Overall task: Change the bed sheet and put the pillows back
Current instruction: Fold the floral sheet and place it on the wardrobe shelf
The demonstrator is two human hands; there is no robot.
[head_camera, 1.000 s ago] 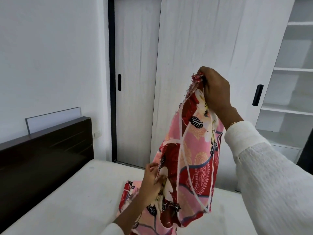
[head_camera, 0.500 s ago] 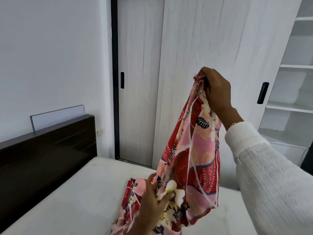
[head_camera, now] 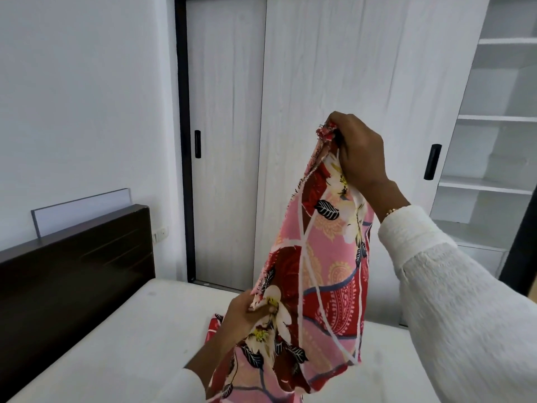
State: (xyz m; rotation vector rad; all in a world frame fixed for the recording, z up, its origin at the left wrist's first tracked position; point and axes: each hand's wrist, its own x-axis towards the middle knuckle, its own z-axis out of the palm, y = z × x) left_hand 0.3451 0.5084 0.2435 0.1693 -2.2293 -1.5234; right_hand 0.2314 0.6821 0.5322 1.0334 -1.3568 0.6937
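While the right hand (head_camera: 360, 152) was raised near the middle of the view, its fingers were curled tight around a frayed corner of the floral bed sheet (head_camera: 325, 257), so that grip was closed on the cloth. From there the sheet hung down toward six o'clock, pink and red with white flowers, black leaves and paisley shapes. At about seven o'clock from the right hand, the left hand (head_camera: 247, 312) pinched the sheet's raw edge between thumb and fingers, a closed grip too. The lower folds trailed onto the bare white mattress (head_camera: 116, 344), which filled the bottom of the view. A dark wooden headboard (head_camera: 72, 257) stood at nine o'clock, with a pale panel (head_camera: 84, 209) leaning behind it against the white wall (head_camera: 87, 97). Pale wood-grain sliding doors (head_camera: 334, 68) with black handles filled twelve o'clock, and open white shelves (head_camera: 499, 120) stood at two o'clock. No writing or label could be read anywhere.
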